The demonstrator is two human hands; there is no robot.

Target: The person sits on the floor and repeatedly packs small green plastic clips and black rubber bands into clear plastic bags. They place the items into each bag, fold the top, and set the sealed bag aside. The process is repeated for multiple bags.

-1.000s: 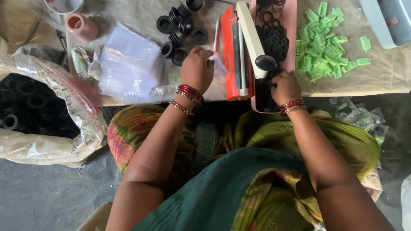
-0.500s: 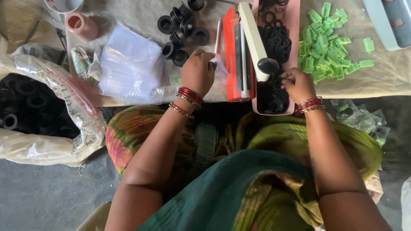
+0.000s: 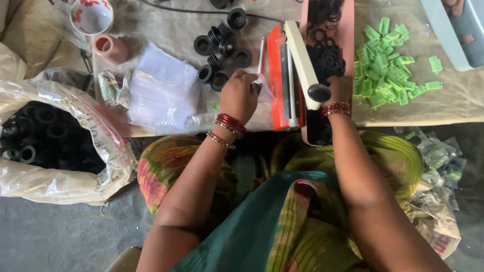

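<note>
Both arms are bare to the shoulder. The left hand [image 3: 239,95] has red and gold bangles [image 3: 228,128] stacked at its wrist; the right hand [image 3: 339,88] has red ones [image 3: 336,108]. Below the bangles, a green drape with yellow stripes [image 3: 282,221] covers a floral yellow-green garment [image 3: 161,168].

A low bench [image 3: 454,108] covered with a tan cloth is carrying the work items. An orange heat sealer [image 3: 282,80] with a cream arm is sitting at centre, just beside a pink tray [image 3: 348,30] holding black rings. Green plastic clips [image 3: 388,65] are lying scattered to the right, and a pale blue tray [image 3: 454,35] is resting at the far right. Black spools [image 3: 219,45] are standing left of the sealer, near a stack of clear plastic pouches [image 3: 161,90]. A pink cup [image 3: 110,48] and a patterned bowl [image 3: 91,15] are sitting at the far left. On the grey floor [image 3: 45,236], a plastic sack [image 3: 50,141] of black parts is lying to the left.
</note>
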